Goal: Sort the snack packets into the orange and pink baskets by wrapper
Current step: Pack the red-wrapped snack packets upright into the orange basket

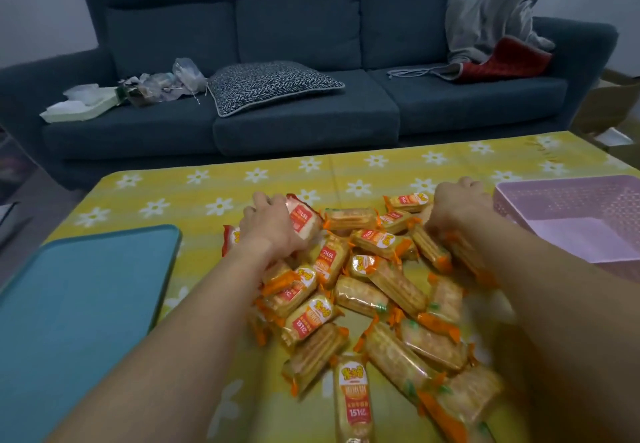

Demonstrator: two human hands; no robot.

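A heap of snack packets (363, 290) lies on the yellow flowered tablecloth, most of them clear with orange ends and some with red-orange labels. My left hand (273, 227) is at the heap's far left, its fingers closed around a red-edged packet (304, 219). At the heap's far right, my right hand (460, 205) is curled downward over a blurred orange-ended packet (465, 257), with its fingertips hidden. The pink basket (568, 196) stands at the right edge, just beyond my right hand, and nothing is in the part I can see. No orange basket is in view.
A teal tray (79, 304) lies on the table's (214, 193) left side. Behind the table stands a dark blue sofa (298, 26) with a patterned cushion (273, 85), plastic bags and papers (138, 90), and grey and red cloth (498, 37).
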